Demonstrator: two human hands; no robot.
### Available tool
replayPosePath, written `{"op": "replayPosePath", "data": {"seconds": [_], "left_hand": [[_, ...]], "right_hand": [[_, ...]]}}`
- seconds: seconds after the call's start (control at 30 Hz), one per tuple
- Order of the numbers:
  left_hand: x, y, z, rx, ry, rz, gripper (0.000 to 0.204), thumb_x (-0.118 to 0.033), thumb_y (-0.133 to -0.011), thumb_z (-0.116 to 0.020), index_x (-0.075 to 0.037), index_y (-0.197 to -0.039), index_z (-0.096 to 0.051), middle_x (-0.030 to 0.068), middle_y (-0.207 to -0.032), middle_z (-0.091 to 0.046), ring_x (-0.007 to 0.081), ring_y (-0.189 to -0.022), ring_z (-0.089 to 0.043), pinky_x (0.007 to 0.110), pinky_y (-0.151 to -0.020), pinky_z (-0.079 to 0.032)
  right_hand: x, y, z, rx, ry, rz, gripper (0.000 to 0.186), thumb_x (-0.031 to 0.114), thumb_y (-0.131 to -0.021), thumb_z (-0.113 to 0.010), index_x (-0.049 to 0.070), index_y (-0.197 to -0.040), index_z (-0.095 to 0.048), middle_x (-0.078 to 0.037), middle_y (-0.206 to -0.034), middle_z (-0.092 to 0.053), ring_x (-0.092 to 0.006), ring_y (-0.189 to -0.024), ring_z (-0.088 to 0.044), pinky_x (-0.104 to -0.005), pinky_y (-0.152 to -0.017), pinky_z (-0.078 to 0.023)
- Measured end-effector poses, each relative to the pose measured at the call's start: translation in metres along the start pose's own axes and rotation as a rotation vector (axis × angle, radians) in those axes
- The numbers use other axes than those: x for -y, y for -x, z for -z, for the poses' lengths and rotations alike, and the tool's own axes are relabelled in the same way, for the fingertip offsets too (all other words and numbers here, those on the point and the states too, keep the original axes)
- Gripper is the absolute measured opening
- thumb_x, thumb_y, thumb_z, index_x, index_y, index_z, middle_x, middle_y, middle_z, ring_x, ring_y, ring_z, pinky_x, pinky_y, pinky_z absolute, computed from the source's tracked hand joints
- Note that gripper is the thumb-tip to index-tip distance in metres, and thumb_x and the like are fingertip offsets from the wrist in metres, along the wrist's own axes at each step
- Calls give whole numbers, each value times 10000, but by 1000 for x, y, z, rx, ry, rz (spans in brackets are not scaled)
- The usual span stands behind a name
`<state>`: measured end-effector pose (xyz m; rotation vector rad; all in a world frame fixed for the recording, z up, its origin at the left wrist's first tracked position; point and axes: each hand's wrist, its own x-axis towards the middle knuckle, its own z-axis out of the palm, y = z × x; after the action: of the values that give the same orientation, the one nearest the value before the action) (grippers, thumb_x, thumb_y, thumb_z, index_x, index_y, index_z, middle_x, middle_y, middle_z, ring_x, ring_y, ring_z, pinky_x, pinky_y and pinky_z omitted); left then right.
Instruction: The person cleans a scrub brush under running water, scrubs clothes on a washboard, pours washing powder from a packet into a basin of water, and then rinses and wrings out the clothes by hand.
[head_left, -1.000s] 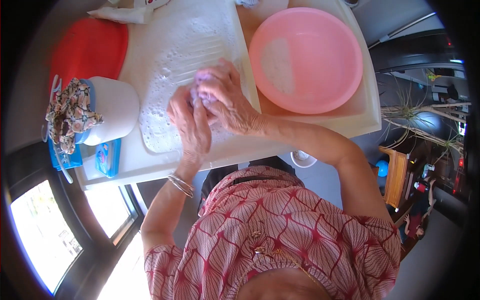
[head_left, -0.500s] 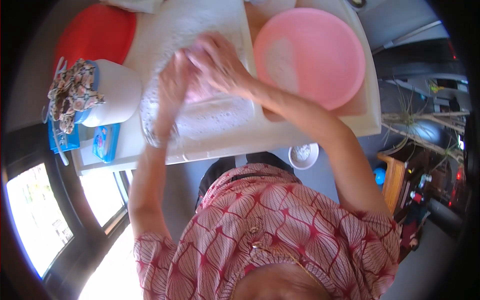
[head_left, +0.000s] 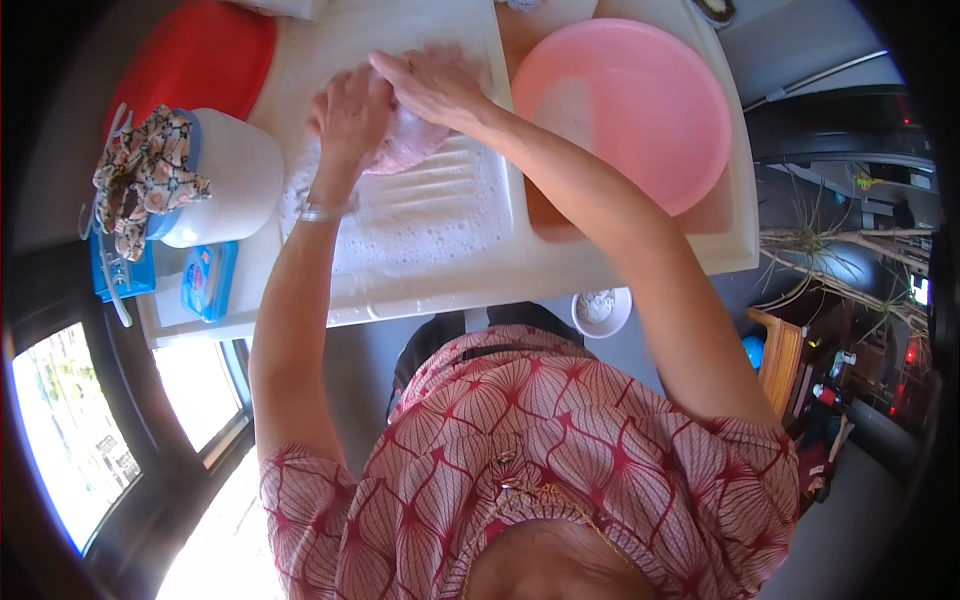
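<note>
A wet, light pink cloth lies bunched on the ridged, sudsy washboard of a white sink top. My left hand is closed on the cloth's left side, its fingers curled. A bracelet circles that wrist. Over the cloth's upper right lies my right hand, thumb stretched out toward the left hand. Its other fingers are smeared by motion, so their grip does not show. Part of the cloth is hidden under both hands.
A pink basin stands in the right-hand sink bay. At left are a red basin, a white bucket with a floral cloth over its rim, and a blue packet. Below the front edge is a small white bowl.
My hands have shifted a little up the washboard with the pink cloth. The right hand has turned, its thumb now standing out. More of the ridges show below the cloth.
</note>
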<state>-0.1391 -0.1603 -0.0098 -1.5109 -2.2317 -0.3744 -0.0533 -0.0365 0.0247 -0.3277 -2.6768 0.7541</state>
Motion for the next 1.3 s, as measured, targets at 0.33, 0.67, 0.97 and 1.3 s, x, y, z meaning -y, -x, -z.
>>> {"op": "replayPosePath", "data": {"seconds": [0.33, 0.67, 0.97, 1.3], "left_hand": [[-127, 62, 97, 4, 857, 738, 346, -335, -887, -385, -25, -1027, -453, 183, -1137, -417, 349, -1133, -319, 479, -979, -183], [-128, 76, 62, 70, 599, 383, 205, -158, -819, -470, -65, -1001, -485, 125, -1018, -449, 265, -1053, -356, 382, -877, -288], [-108, 56, 56, 45, 735, 423, 249, -127, -713, -501, -44, -947, -492, 96, -989, -436, 240, -978, -391, 346, -862, -304], [-75, 37, 38, -11, 753, 131, 254, -150, -706, -513, 1, -910, -498, 147, -889, -492, 300, -822, -447, 394, -718, -378]], "right_hand": [[30, 135, 34, -168, -330, 242, 300, 252, -789, -563, 115, -1050, -507, -113, -1224, -419, -390, -1250, -242, -544, -966, -174], [22, 129, 9, -198, -569, 88, 154, 141, -767, -520, 30, -871, -495, -169, -998, -493, -338, -979, -448, -484, -922, -295], [8, 116, 1, -232, -597, 161, 160, 165, -745, -496, 24, -817, -522, -157, -836, -507, -337, -789, -471, -410, -761, -377], [5, 97, -10, -328, -614, 274, 120, 2, -667, -544, 33, -742, -456, -139, -706, -446, -300, -585, -443, -416, -513, -383]]}}
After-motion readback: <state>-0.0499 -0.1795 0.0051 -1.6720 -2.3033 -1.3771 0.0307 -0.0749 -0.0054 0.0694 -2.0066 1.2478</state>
